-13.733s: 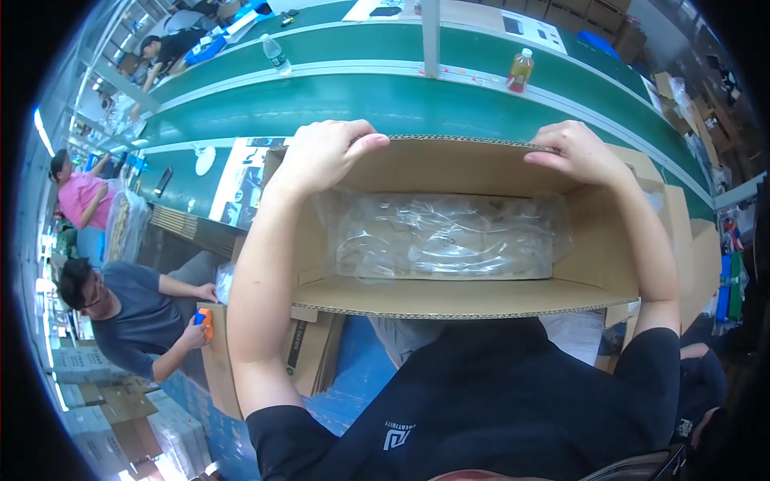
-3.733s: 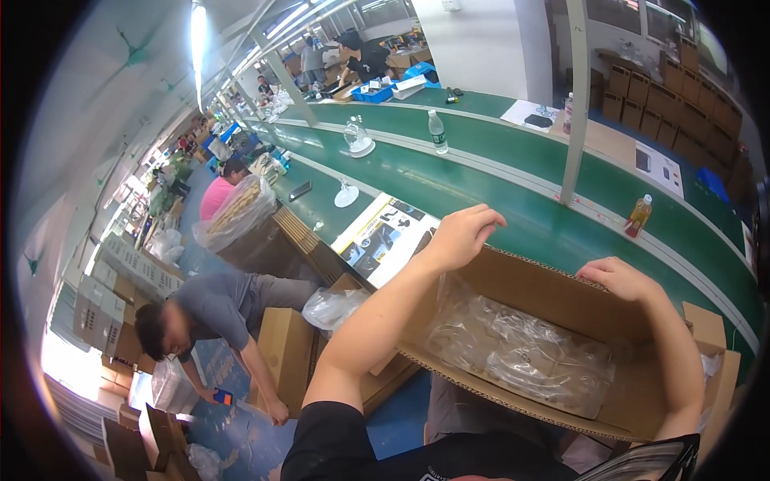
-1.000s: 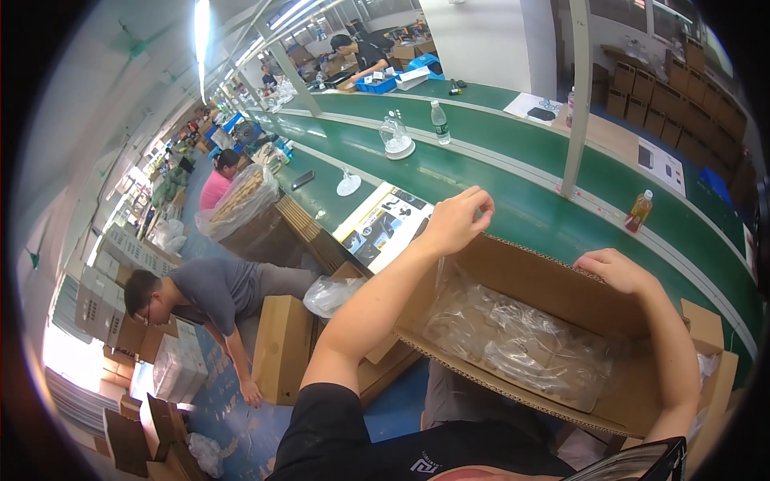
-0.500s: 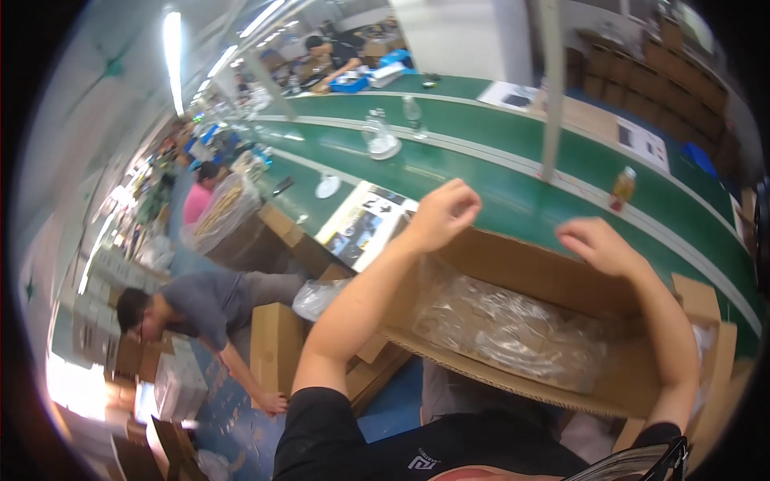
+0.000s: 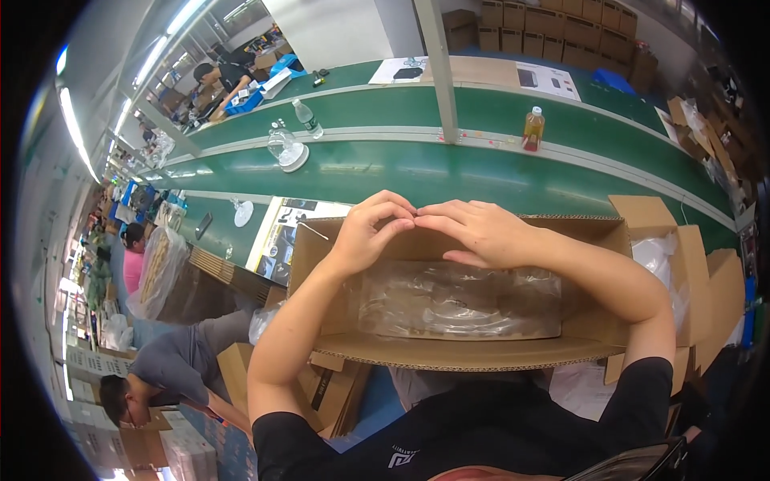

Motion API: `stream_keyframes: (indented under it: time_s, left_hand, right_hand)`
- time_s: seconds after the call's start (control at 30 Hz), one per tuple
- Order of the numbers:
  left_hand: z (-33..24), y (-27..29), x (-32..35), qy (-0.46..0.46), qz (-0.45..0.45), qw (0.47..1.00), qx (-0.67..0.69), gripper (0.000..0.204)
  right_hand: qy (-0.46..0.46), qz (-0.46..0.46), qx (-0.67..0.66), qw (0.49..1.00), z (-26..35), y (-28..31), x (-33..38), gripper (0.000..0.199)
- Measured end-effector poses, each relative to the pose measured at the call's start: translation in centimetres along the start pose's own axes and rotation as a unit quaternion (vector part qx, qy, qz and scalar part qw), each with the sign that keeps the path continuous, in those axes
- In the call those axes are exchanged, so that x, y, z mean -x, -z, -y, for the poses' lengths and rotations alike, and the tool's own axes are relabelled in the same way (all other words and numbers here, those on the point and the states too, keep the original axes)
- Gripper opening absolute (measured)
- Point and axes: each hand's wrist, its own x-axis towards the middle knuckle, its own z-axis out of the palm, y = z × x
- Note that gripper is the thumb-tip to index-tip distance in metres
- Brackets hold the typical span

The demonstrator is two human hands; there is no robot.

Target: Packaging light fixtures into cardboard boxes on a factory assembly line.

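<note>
An open cardboard box [image 5: 593, 321] is in front of me, with crumpled clear plastic film [image 5: 457, 301] lying inside. My left hand [image 5: 370, 232] is over the box's far edge, fingers curled and thumb drawn in toward the index finger. Beside it, my right hand [image 5: 481, 232] has its fingers stretched out and its thumb apart. The fingertips of both hands meet above the far wall of the box. Whatever may be between the left fingertips is too small to make out. A thin white strip [image 5: 314, 232] shows by the box's far left corner.
Behind the box runs a green workbench [image 5: 385, 172] with a metal post [image 5: 441, 80], a drink bottle [image 5: 532, 130], and a clear bottle [image 5: 306, 119]. Another open carton [image 5: 686, 280] stands to the right. A co-worker [image 5: 180, 373] bends over boxes at left.
My hands, raised and apart before, have come together at the fingertips over the box's far edge. The view has turned to the right and levelled.
</note>
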Motion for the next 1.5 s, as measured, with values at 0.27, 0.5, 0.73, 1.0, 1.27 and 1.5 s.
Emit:
stream_keyframes:
  time_s: [0.27,0.5,0.73,1.0,1.27,1.5]
  left_hand:
    - [-0.1,0.1,0.1,0.004,0.003,1.0,0.026,0.009]
    - [0.0,0.3,0.0,0.009,0.004,1.0,0.021,0.013]
    - [-0.5,-0.1,-0.1,0.03,0.011,0.999,0.032,0.012]
    - [-0.5,0.4,0.0,-0.001,0.03,0.999,0.015,0.01]
    - [-0.3,0.6,0.0,0.023,0.021,0.997,0.064,0.007]
    - [0.0,0.9,0.1,0.028,0.048,0.997,0.056,0.006]
  right_hand:
    - [-0.022,0.038,-0.012,0.999,0.0,0.3,-0.1,0.062]
    - [-0.013,0.038,-0.014,0.999,-0.1,0.4,-0.1,0.058]
    - [-0.099,-0.009,-0.131,0.986,-0.2,0.2,-0.2,0.044]
    - [-0.087,-0.017,-0.158,0.983,-0.7,0.4,-0.3,0.033]
    - [-0.08,0.017,-0.164,0.983,-1.0,0.8,-0.1,0.02]
    - [-0.066,0.019,-0.149,0.986,-1.1,0.6,-0.1,0.019]
